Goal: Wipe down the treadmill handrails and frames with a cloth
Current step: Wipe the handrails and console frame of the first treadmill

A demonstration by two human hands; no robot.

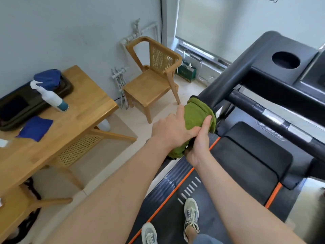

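Green cloth [197, 115] bunched over end of treadmill handrail [226, 80]. Left hand [173, 128] fingers clamped around it; right hand [199, 143] grips it too, thumb on top.

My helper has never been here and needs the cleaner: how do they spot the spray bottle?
Find the wooden table left of the treadmill. Near its far end, before a black case, is the spray bottle: white with a teal base, unlike the blue cloths nearby.
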